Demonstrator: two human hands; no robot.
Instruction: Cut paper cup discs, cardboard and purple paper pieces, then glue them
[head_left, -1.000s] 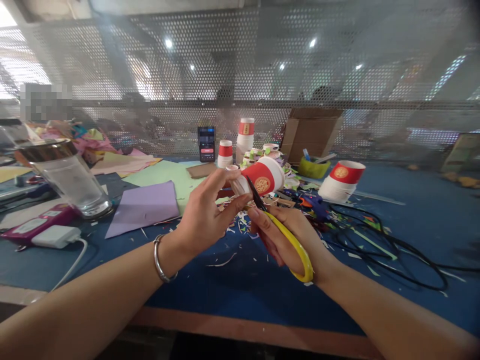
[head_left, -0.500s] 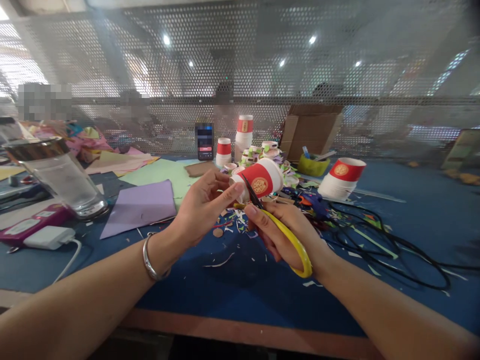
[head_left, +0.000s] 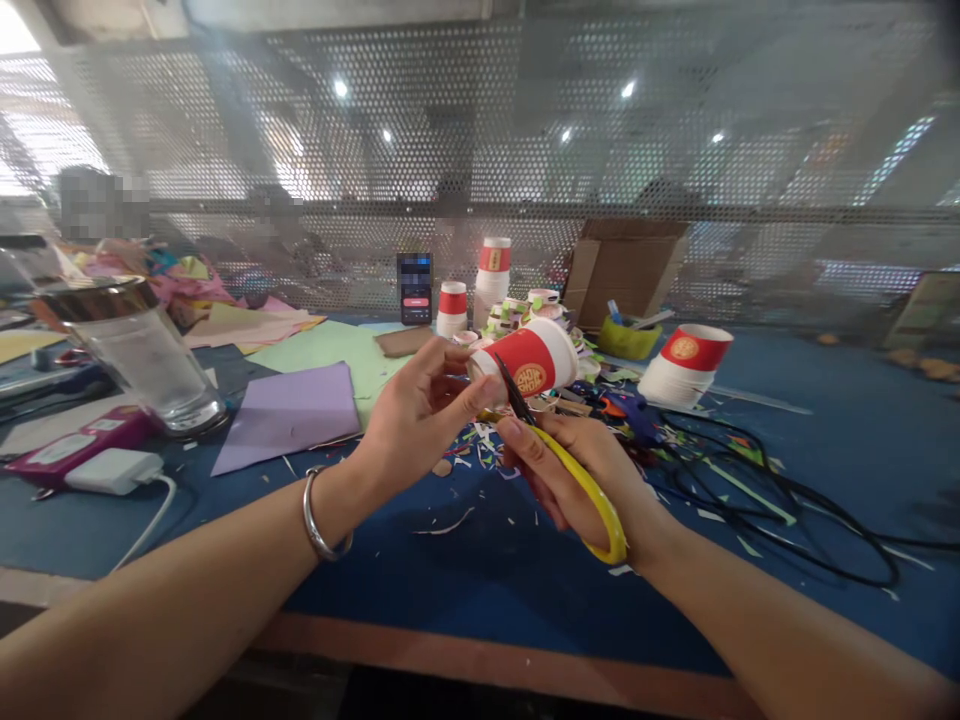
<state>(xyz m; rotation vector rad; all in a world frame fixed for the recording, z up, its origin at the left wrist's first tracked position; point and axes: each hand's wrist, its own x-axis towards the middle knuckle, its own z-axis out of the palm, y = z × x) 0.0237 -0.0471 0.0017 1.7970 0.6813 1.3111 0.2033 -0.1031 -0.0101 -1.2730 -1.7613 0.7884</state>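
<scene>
My left hand (head_left: 416,425) grips the base of a red and white paper cup (head_left: 534,358), which lies on its side in the air above the blue table (head_left: 480,560). My right hand (head_left: 574,470) is closed round the yellow handles of a pair of scissors (head_left: 559,455). The dark blades point up against the cup's side. Paper scraps (head_left: 480,445) lie on the table right under the hands.
A glass tumbler (head_left: 142,360), a white charger (head_left: 112,470) and a purple sheet (head_left: 289,410) lie to the left. Behind stand more paper cups (head_left: 491,270), a phone (head_left: 415,288) and a cardboard box (head_left: 622,262). Black cable (head_left: 780,500) loops at the right. A mesh screen (head_left: 480,150) closes the back.
The cup and the scissors have shifted only slightly in my hands; the blades stay at the cup's side. The view has bobbed a little.
</scene>
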